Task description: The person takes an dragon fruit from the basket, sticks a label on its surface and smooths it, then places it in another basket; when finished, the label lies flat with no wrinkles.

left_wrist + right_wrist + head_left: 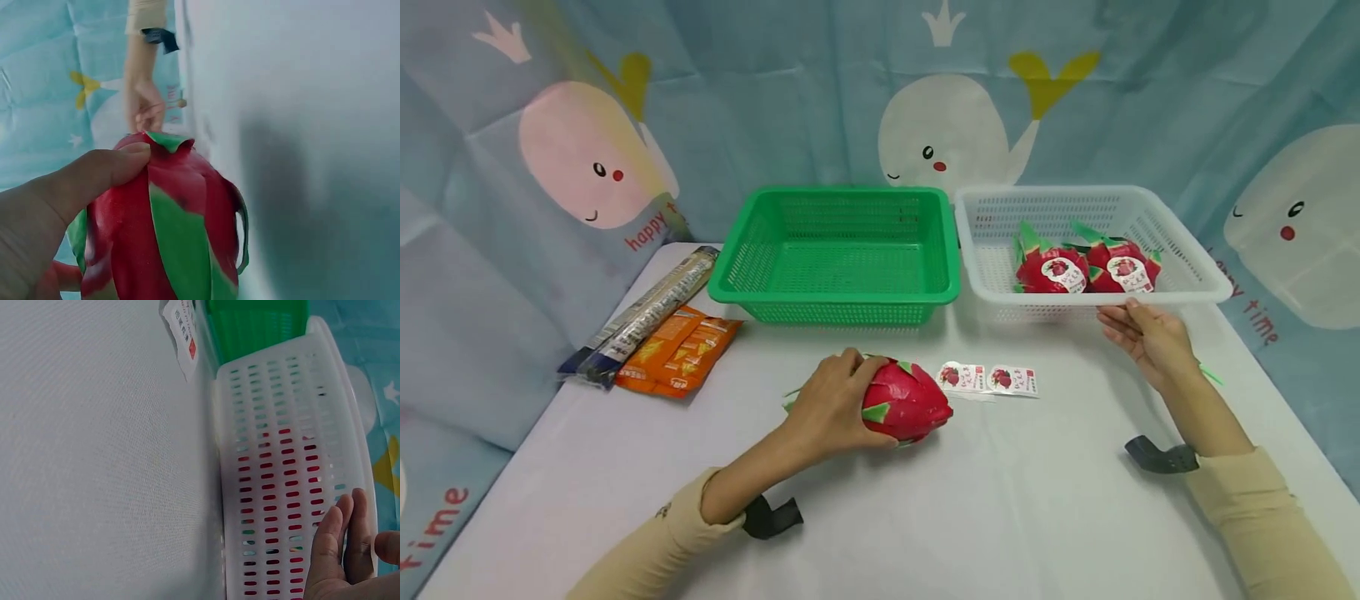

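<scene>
My left hand (831, 406) grips a red dragon fruit (910, 402) with green-tipped scales, over the middle of the table. In the left wrist view, the thumb presses the side of this dragon fruit (178, 219); its far side is hidden. At the right, my right hand (1150, 340) holds the front rim of a white basket (1097, 297). The right wrist view has the fingers (328, 544) under the rim and the thumb at its upper edge. Inside that basket lie two dragon fruits (1051, 265) with round white labels.
A green basket (835, 297) stands beside the white one. Label stickers (1011, 381) lie right of the held fruit. On the left are an orange snack packet (681, 350) and a long silver-and-blue package (655, 304). A printed curtain (790, 100) hangs behind the table.
</scene>
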Motion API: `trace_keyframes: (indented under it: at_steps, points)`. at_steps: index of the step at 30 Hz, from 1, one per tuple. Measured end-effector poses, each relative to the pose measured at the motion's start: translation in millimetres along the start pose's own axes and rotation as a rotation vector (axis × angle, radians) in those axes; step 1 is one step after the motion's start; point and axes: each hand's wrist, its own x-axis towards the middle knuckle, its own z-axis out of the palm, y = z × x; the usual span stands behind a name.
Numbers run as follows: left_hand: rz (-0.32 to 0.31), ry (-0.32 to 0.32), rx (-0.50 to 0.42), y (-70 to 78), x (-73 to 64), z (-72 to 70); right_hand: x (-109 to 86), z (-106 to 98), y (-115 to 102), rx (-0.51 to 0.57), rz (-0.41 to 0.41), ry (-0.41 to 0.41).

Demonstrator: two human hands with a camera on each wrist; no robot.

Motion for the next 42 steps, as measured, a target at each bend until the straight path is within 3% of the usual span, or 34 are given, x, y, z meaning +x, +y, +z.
trace_keyframes:
  at_steps: [3, 8, 10, 12, 15, 20, 23, 27, 31, 36, 42]
  points:
    - [-0.047, -0.057, -0.094, 0.1, -4.1, 14.3, -0.8, -1, 1, -0.021, -0.004, 0.000]
    - [-0.092, -0.100, -0.228, -0.3, -7.5, 29.6, -0.9, -2, 6, 0.004, -0.026, -0.030]
    - [-0.102, -0.124, -0.264, -1.0, -8.0, 32.1, -0.1, 1, 12, -0.064, -0.015, -0.051]
    - [-0.117, -0.151, -0.296, -2.3, -8.2, 32.2, 1.2, 7, 18, -0.230, 0.003, -0.094]
    - [-0.155, -0.185, -0.334, -3.5, -7.3, 28.7, 2.1, 24, 28, -0.585, 0.018, -0.209]
    - [-0.210, -0.210, -0.347, -2.6, -4.5, 19.4, -1.0, 64, 42, -1.058, -0.108, -0.395]
    - [-0.202, -0.180, -0.326, -2.9, -2.1, 10.4, -3.6, 90, 49, -1.267, -0.190, -0.452]
    - [-0.125, -0.094, -0.305, -4.7, 7.5, -5.7, -5.0, 113, 61, -1.477, -0.271, -0.503]
    - [-0.056, -0.053, -0.311, -7.0, 24.9, -17.7, -3.1, 125, 73, -1.594, -0.272, -0.511]
    - [-0.023, -0.104, -0.312, -16.0, 45.2, -18.5, 5.1, 128, 81, -1.636, -0.195, -0.479]
    - [0.019, -0.149, -0.284, -27.2, 59.9, -7.6, 16.5, 123, 81, -1.554, -0.114, -0.524]
